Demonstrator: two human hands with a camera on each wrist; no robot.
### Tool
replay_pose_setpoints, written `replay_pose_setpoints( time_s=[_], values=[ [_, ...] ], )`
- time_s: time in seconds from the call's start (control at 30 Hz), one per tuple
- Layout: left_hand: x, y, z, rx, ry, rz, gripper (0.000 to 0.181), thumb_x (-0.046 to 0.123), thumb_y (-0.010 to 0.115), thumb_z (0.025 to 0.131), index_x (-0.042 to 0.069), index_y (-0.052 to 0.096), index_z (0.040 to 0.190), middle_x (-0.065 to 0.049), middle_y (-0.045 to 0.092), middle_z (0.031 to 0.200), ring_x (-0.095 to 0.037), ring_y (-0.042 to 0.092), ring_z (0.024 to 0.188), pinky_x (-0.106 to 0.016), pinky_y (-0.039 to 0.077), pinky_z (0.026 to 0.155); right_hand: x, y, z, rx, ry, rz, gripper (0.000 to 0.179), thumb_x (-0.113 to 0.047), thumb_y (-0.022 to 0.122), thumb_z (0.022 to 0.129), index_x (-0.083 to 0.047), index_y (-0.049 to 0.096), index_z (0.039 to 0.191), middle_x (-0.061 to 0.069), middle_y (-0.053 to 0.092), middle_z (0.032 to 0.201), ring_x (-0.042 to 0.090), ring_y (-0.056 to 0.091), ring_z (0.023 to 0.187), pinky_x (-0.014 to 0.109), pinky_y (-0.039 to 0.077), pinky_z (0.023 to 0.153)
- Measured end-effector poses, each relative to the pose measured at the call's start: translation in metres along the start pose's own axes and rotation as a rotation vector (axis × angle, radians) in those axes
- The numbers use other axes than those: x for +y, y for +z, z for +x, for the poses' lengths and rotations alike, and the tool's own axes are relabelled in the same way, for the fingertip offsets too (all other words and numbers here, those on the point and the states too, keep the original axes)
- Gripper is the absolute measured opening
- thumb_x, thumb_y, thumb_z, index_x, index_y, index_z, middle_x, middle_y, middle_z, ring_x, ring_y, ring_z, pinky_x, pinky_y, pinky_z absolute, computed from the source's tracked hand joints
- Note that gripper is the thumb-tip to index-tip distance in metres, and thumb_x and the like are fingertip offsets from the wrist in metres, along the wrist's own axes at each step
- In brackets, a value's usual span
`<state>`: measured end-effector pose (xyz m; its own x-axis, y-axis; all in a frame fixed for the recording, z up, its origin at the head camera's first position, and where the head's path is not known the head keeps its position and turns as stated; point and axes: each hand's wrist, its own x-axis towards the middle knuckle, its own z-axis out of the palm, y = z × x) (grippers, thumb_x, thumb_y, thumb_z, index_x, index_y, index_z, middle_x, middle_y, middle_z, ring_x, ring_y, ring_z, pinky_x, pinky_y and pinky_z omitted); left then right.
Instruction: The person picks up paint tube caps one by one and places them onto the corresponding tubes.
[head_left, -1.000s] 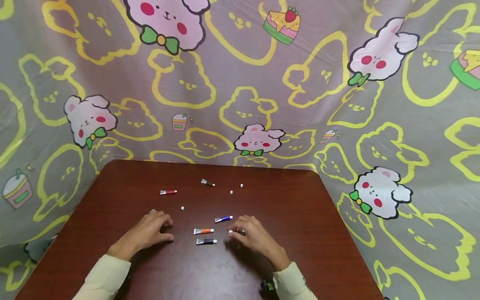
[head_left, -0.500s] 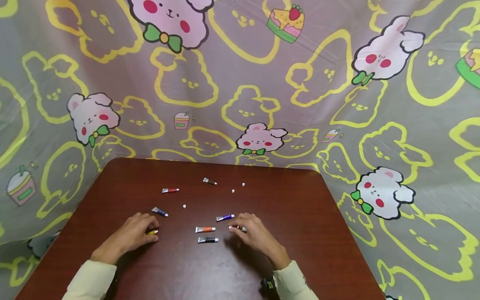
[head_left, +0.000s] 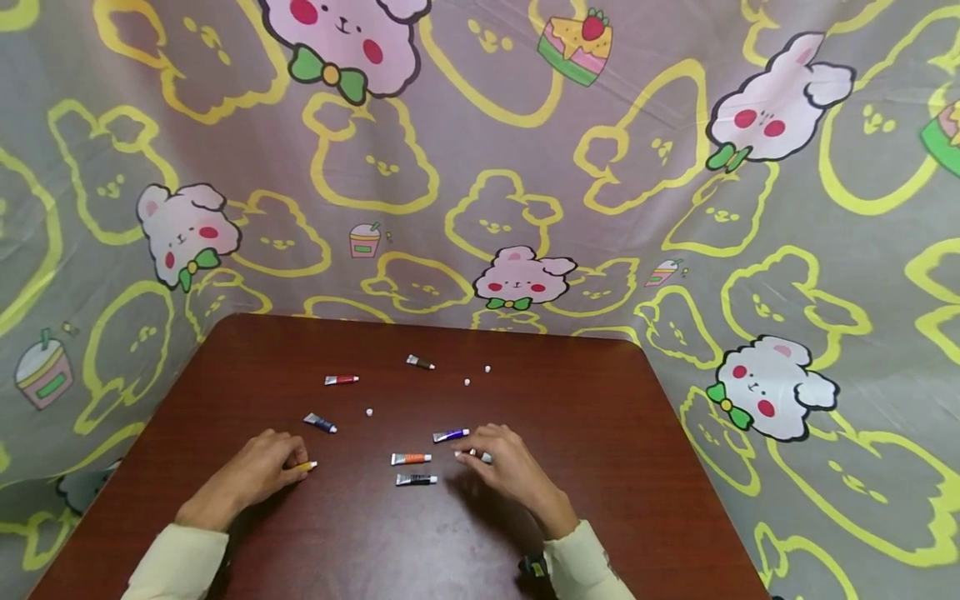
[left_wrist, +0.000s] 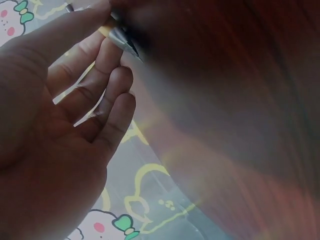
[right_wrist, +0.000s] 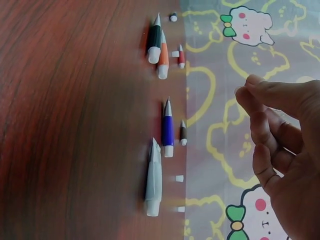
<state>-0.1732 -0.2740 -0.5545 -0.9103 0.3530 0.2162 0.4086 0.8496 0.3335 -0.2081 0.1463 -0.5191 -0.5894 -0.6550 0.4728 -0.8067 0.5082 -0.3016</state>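
Note:
At the left of the table, my left hand [head_left: 261, 471] pinches a small yellow paint tube [head_left: 306, 467] between thumb and fingers, its white cap pointing right. In the left wrist view the tube's silvery crimped end [left_wrist: 122, 39] sticks out past the fingertips. My right hand [head_left: 510, 467] hovers with bent fingers, thumb and index tips close together, holding nothing. Below it a white paint tube [right_wrist: 154, 182] lies on the table, partly hidden by the hand in the head view. Nearby lie a purple tube [head_left: 451, 435], an orange tube [head_left: 411, 458] and a black tube [head_left: 416, 480].
A dark blue tube [head_left: 320, 422], a red tube [head_left: 342, 380] and a brown tube [head_left: 421, 362] lie farther back on the brown table [head_left: 570, 400]. Small white pieces like loose caps [head_left: 370, 412] sit among them. A patterned cloth [head_left: 405, 150] hangs around the table.
My left hand has drawn back left and toward me from beside the dark blue tube, uncovering it; the yellow tube now shows in its fingers. The right hand stays nearly in place.

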Motion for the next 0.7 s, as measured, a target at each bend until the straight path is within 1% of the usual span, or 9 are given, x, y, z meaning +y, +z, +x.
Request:
replay_pose_setpoints(
  time_s=[0.07,0.13,0.23,0.37,0.47,0.53,0.6,0.7],
  values=[
    [0.004,0.0,0.002,0.002,0.009,-0.008,0.032,0.015,0.095,0.079,0.023,0.063,0.08,0.016,0.058,0.076,-0.008,0.051,0.077,-0.033,0.043,0.069,0.001,0.001,0.0,0.018,-0.012,-0.001,0.017,-0.015,0.085,0.093,-0.015,0.085,0.11,-0.003,0.079,0.094,0.016,0.071,0.083,0.032,0.053,0.078],
    [0.008,-0.001,0.005,0.016,0.031,-0.015,0.032,0.016,0.094,0.08,0.024,0.063,0.081,0.017,0.058,0.076,-0.007,0.05,0.076,-0.033,0.042,0.07,0.001,0.002,0.001,0.036,-0.019,-0.001,0.017,-0.015,0.087,0.092,-0.016,0.085,0.108,-0.004,0.079,0.092,0.015,0.07,0.081,0.031,0.053,0.077],
    [0.018,-0.003,0.012,0.054,0.08,-0.03,0.032,0.016,0.094,0.08,0.025,0.064,0.081,0.018,0.058,0.076,-0.005,0.049,0.076,-0.033,0.042,0.069,0.002,0.004,0.001,0.059,-0.021,0.011,0.016,-0.014,0.088,0.091,-0.014,0.085,0.107,-0.005,0.078,0.089,0.014,0.068,0.078,0.028,0.051,0.075],
    [0.03,-0.005,0.023,0.097,0.15,-0.042,0.033,0.015,0.095,0.078,0.025,0.064,0.082,0.017,0.06,0.076,-0.006,0.049,0.076,-0.032,0.042,0.069,0.002,0.006,0.002,0.075,-0.017,0.043,0.015,-0.012,0.088,0.09,-0.012,0.085,0.105,-0.004,0.078,0.087,0.015,0.068,0.077,0.025,0.049,0.072],
    [0.04,-0.006,0.031,0.113,0.181,-0.052,0.033,0.012,0.096,0.077,0.023,0.065,0.082,0.015,0.062,0.076,-0.006,0.051,0.076,-0.031,0.044,0.069,0.0,0.007,0.003,0.073,-0.001,0.06,0.015,-0.012,0.087,0.091,-0.013,0.085,0.105,-0.004,0.08,0.089,0.012,0.068,0.078,0.023,0.048,0.073],
    [0.049,-0.007,0.036,0.103,0.181,-0.061,0.032,0.012,0.096,0.078,0.022,0.066,0.084,0.014,0.064,0.078,-0.006,0.052,0.077,-0.03,0.046,0.07,-0.002,0.007,0.004,0.067,0.014,0.066,0.015,-0.011,0.087,0.091,-0.014,0.084,0.106,-0.004,0.08,0.089,0.011,0.068,0.078,0.023,0.049,0.074],
    [0.059,-0.009,0.042,0.079,0.173,-0.07,0.03,0.012,0.095,0.08,0.021,0.067,0.086,0.014,0.065,0.079,-0.006,0.052,0.078,-0.031,0.046,0.072,-0.004,0.007,0.005,0.062,0.03,0.071,0.015,-0.011,0.087,0.091,-0.014,0.084,0.106,-0.005,0.08,0.088,0.01,0.068,0.078,0.024,0.049,0.074],
    [0.073,-0.011,0.051,0.065,0.181,-0.065,0.028,0.012,0.094,0.082,0.021,0.068,0.087,0.013,0.066,0.081,-0.008,0.053,0.081,-0.034,0.046,0.075,-0.007,0.007,0.007,0.055,0.049,0.078,0.013,-0.01,0.087,0.091,-0.013,0.084,0.104,-0.006,0.078,0.084,0.011,0.068,0.077,0.024,0.049,0.075]
  ],
)
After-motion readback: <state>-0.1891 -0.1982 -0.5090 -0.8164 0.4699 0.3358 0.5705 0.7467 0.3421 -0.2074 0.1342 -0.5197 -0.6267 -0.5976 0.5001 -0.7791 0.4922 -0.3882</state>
